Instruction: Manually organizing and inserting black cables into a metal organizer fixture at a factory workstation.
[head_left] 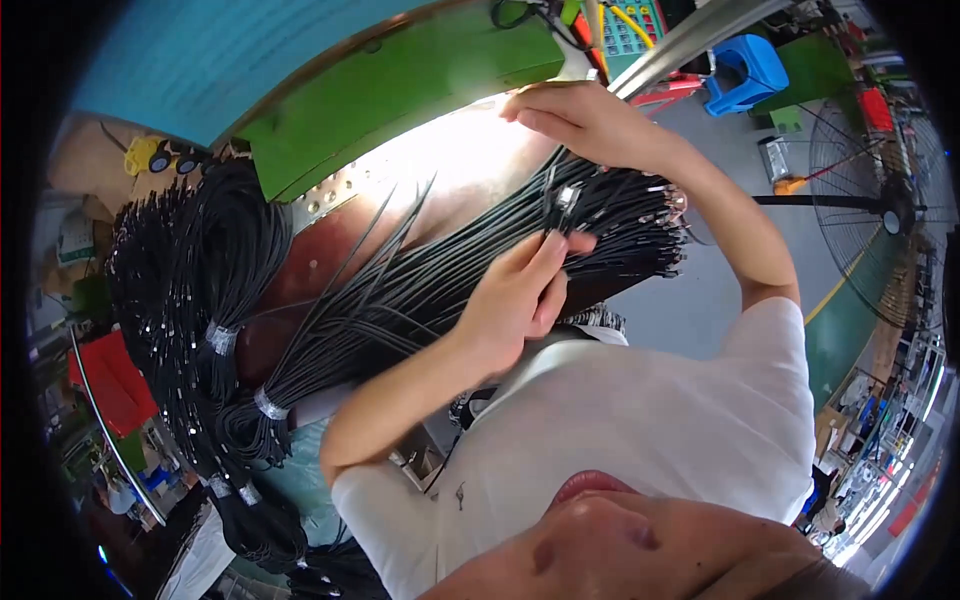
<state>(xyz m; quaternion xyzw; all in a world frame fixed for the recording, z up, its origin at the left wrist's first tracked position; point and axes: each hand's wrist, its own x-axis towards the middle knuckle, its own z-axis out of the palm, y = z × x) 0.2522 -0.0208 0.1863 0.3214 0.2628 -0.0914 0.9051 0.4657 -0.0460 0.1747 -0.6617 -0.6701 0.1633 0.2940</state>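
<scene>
My left hand [512,300] is closed around a black cable near its metal connector end [567,197], which points up between thumb and finger. Below and beyond it lies a wide bundle of black cables [400,290], with many small metal connectors [672,215] at the right end. At the brightly lit edge under the green shelf, my right hand [590,125] has its fingers curled and pressed together. Glare hides whatever its fingertips hold, if anything. A silvery tie [270,404] gathers the bundle's left end.
More tied coils of black cable [235,225] are heaped at the left. A green shelf edge [400,95] overhangs the brown work surface [305,265]. A metal post [690,55] rises at upper right; a blue stool [745,75] and a fan [893,215] stand beyond.
</scene>
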